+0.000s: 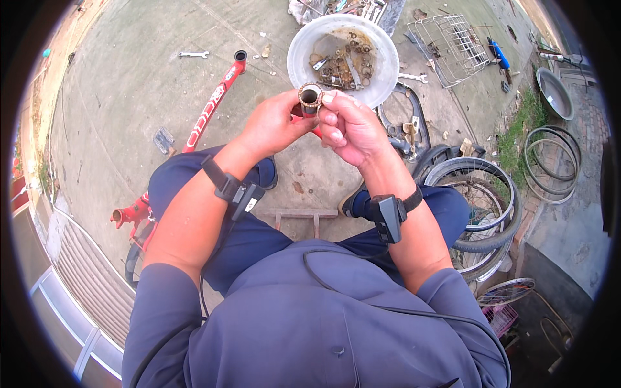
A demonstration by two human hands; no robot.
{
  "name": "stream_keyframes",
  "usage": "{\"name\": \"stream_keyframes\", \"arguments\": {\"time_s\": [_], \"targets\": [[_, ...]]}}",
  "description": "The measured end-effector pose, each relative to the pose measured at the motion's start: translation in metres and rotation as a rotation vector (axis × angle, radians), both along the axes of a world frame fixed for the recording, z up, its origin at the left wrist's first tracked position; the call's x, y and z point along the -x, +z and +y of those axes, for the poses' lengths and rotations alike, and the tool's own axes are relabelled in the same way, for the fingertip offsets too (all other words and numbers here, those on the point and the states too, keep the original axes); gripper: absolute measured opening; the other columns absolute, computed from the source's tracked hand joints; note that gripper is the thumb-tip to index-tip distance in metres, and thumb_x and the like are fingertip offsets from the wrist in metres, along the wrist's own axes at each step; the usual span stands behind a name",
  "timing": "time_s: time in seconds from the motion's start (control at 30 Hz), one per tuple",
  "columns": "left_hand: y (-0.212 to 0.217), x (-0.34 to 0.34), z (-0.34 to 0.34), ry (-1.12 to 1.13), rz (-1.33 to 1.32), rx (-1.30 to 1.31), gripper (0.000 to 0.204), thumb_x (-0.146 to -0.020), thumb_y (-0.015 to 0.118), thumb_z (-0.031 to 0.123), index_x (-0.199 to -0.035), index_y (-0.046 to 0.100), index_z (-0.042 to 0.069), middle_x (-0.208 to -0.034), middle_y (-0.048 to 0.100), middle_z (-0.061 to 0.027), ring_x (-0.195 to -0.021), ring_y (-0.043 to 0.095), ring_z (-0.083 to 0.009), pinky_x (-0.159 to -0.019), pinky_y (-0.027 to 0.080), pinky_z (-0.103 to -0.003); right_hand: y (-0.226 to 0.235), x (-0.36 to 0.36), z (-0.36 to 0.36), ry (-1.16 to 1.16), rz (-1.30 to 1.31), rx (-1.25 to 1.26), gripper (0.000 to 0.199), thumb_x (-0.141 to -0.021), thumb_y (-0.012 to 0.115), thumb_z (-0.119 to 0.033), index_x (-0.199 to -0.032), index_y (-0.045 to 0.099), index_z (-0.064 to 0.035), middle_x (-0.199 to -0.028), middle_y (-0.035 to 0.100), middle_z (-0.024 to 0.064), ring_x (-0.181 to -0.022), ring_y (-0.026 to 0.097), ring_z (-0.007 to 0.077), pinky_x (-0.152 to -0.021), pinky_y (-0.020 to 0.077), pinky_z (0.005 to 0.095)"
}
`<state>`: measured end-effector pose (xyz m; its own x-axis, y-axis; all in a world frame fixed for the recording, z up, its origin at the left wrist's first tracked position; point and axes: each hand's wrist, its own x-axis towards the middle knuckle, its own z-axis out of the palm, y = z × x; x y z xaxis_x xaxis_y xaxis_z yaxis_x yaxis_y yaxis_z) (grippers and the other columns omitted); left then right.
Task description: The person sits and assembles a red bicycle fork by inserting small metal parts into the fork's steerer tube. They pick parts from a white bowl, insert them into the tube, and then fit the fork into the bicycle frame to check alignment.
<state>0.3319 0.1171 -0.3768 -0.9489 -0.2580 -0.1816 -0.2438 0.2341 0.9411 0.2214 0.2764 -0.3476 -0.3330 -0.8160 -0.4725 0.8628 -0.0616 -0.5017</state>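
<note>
Close together in front of me, my hands meet at an upright metal tube end [311, 108] with a dark hollow middle and red paint below it. A brownish ball-bearing ring [310, 86] sits at its top rim. My left hand [273, 124] is closed round the tube from the left side. On the right, my right hand [354, 127] is closed, thumb and forefinger pinching at the edge of the bearing ring. Just beyond my hands stands a white plastic basin [389, 59] with rusty small parts, rings and a wrench in murky liquid.
A red bicycle frame tube [210, 111] rises beside my left knee; another red frame part [132, 212] is behind it. A wrench [193, 54] lies on the concrete. Bicycle wheels [482, 226], a wire basket [449, 48], a blue pump-like cylinder [499, 55] and metal rims [552, 161] crowd the right.
</note>
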Motion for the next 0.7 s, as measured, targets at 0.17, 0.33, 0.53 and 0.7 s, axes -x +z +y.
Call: {"name": "stream_keyframes", "arguments": {"time_s": [0.17, 0.33, 0.53, 0.7], "targets": [[0.000, 0.001, 0.000, -0.003, -0.006, 0.045, 0.033, -0.087, 0.078, 0.021, -0.115, 0.069, 0.006, -0.100, 0.075, -0.0115, -0.092, 0.075, -0.0242, -0.081, 0.058, -0.036, 0.003, 0.001, 0.000, 0.002, 0.029, -0.064, 0.010, -0.101, 0.064, -0.016, -0.100, 0.060, -0.0066, -0.073, 0.061, 0.0001, -0.051, 0.053, 0.0077, -0.040, 0.0330, 0.0200], [-0.003, 0.002, 0.000, -0.016, -0.021, 0.055, 0.032, -0.087, 0.077, 0.020, -0.115, 0.069, 0.007, -0.099, 0.075, -0.0111, -0.091, 0.075, -0.0241, -0.081, 0.058, -0.036, 0.010, 0.002, 0.002, 0.012, 0.149, -0.130, 0.010, -0.099, 0.064, -0.016, -0.095, 0.061, -0.0075, -0.071, 0.062, -0.0006, -0.051, 0.055, 0.0077, -0.041, 0.0346, 0.0203], [0.000, 0.003, 0.001, -0.073, -0.077, 0.061, 0.031, -0.091, 0.075, 0.005, -0.120, 0.065, 0.003, -0.107, 0.072, -0.0072, -0.098, 0.073, -0.0170, -0.085, 0.061, -0.033, 0.012, -0.001, 0.003, 0.003, 0.205, -0.184, 0.010, -0.098, 0.065, -0.017, -0.094, 0.061, -0.0086, -0.072, 0.063, -0.0006, -0.051, 0.057, 0.0082, -0.041, 0.0361, 0.0208], [0.001, 0.003, 0.002, -0.090, -0.073, 0.116, 0.031, -0.090, 0.076, 0.008, -0.120, 0.066, 0.004, -0.106, 0.073, -0.0071, -0.095, 0.072, -0.0163, -0.084, 0.060, -0.033, 0.010, -0.004, 0.006, -0.006, 0.247, -0.228, 0.012, -0.098, 0.066, -0.019, -0.094, 0.061, -0.0092, -0.072, 0.063, -0.0004, -0.051, 0.058, 0.0086, -0.042, 0.0379, 0.0204]]}}
